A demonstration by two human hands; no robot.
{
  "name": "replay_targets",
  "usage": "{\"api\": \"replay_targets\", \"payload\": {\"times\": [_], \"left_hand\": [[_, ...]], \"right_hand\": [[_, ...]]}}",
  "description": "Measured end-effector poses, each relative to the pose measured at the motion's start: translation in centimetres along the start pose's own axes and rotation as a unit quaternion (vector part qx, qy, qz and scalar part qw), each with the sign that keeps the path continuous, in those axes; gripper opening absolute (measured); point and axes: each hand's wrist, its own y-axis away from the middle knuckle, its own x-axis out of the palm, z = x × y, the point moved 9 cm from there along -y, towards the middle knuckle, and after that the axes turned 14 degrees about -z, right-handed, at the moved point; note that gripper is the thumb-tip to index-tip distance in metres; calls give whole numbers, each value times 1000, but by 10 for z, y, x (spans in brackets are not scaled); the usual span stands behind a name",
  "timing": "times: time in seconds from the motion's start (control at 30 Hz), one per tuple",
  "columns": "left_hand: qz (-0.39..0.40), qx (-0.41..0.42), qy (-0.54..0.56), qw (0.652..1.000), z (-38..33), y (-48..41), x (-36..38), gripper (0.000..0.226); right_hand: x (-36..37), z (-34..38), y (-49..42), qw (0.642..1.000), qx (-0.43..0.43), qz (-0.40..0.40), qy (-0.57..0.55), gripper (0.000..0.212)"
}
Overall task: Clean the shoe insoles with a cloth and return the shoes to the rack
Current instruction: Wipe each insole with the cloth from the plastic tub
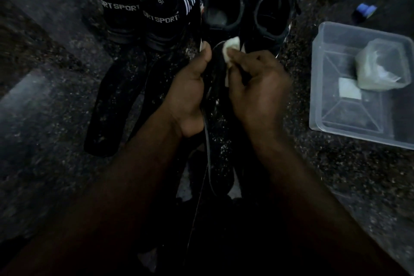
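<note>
My left hand (190, 87) grips a black insole (216, 141) that stands on edge between my hands, thumb up along its left side. A small white cloth (231, 48) is pinched in my right hand (257, 87) and pressed against the insole's upper end. Two more black insoles (114, 105) lie flat on the dark speckled floor to the left. Behind them stands a pair of black shoes with "SPORT" lettering (152, 13). A second pair of black shoes (248, 6) stands behind my hands, openings facing me.
A clear plastic container (336, 119) sits on the floor at the right, holding a crumpled clear bag (380, 67) and a small white square. Two small blue objects (365, 11) lie on the floor behind it. The scene is dim.
</note>
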Motion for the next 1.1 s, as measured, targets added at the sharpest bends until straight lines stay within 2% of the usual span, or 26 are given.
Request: {"api": "replay_targets", "payload": {"times": [0.1, 0.23, 0.37, 0.43, 0.53, 0.6, 0.77, 0.87, 0.93, 1.1], "left_hand": [[-3, -2, 1, 1000, 2, 0, 1, 63], [6, -9, 15, 1000, -1, 0, -3, 67], [-5, -16, 10, 1000, 0, 1, 0, 63], [-11, -11, 4, 1000, 1, 0, 0, 62], [-29, 1, 17, 999, -1, -2, -8, 53], [-32, 5, 25, 999, -5, -1, -10, 55], [-17, 3, 2, 1000, -2, 0, 0, 66], [-21, -1, 24, 1000, -2, -5, -8, 56], [-18, -6, 37, 999, -5, -5, -10, 57], [-12, -7, 22, 1000, -3, -3, -3, 66]], "right_hand": [[-4, 3, 1, 1000, 2, -16, 13, 26], [11, 24, 12, 998, -45, 32, -31, 28], [-2, 0, 2, 999, -15, -10, 34, 27], [-4, 1, 2, 999, -6, -17, 29, 27], [10, 20, 14, 999, -32, 28, -15, 26], [12, 19, 14, 998, -41, 38, -6, 26], [-5, -5, 1, 999, 14, -23, 35, 25], [9, 18, 10, 999, -28, 17, -19, 25], [14, 21, 13, 998, -48, 38, -29, 24], [-3, -9, 2, 1000, 11, -10, 26, 25]]}}
